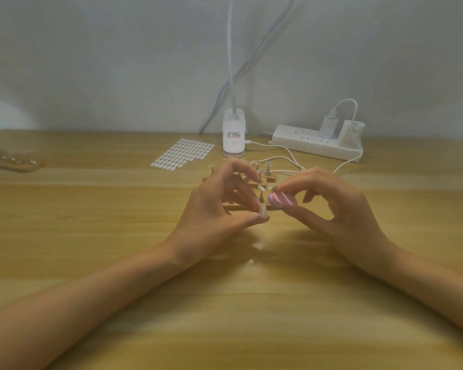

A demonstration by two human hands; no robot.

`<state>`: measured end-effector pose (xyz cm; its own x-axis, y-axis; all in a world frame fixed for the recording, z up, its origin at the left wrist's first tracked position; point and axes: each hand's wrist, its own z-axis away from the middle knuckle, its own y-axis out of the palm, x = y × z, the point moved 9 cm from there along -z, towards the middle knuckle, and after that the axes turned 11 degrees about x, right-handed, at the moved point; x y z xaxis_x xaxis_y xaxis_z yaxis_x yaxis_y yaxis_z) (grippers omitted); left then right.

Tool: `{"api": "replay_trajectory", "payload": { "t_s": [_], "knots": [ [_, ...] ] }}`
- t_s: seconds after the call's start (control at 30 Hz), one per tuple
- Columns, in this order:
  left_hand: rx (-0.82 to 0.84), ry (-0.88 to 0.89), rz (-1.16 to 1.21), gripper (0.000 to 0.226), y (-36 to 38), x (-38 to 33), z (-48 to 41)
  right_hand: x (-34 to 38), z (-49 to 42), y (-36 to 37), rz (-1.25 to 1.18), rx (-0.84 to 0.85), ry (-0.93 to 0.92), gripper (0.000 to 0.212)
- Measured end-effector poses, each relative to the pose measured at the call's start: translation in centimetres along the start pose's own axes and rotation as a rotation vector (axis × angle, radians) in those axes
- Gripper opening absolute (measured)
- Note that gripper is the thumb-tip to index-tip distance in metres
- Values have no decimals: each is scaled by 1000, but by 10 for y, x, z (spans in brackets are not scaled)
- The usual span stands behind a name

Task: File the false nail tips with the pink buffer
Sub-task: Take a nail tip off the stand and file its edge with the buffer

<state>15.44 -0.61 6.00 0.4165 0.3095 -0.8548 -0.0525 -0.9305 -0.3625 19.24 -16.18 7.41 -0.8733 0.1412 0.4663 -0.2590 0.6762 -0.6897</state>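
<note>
My left hand (219, 206) pinches a clear false nail tip (263, 211) between thumb and a finger, just above the table. My right hand (340, 206) holds the pink buffer (283, 201) between thumb and fingers, its end a short way right of the tip and not touching it. Behind my hands stand wooden holders (268, 178) with several more clear nail tips (261, 170) on small metal stands; my fingers hide part of them.
The wooden table (118, 236) carries a sheet of adhesive tabs (183, 156), a white clip lamp base (234, 134), a white power strip (318, 141) with chargers and cables (281, 158), and another wooden holder (14, 161) at the far left.
</note>
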Motion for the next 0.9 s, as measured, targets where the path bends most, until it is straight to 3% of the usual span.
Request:
{"api": "replay_trajectory", "payload": {
  "t_s": [0.37, 0.9],
  "knots": [
    [9, -22, -17, 44, 5, 2, 0, 30, -1, 7, 204, 15, -182, 14],
    [-6, -50, -5, 47, 3, 7, -1, 23, -1, 5, 191, 15, -132, 16]
  ]
}}
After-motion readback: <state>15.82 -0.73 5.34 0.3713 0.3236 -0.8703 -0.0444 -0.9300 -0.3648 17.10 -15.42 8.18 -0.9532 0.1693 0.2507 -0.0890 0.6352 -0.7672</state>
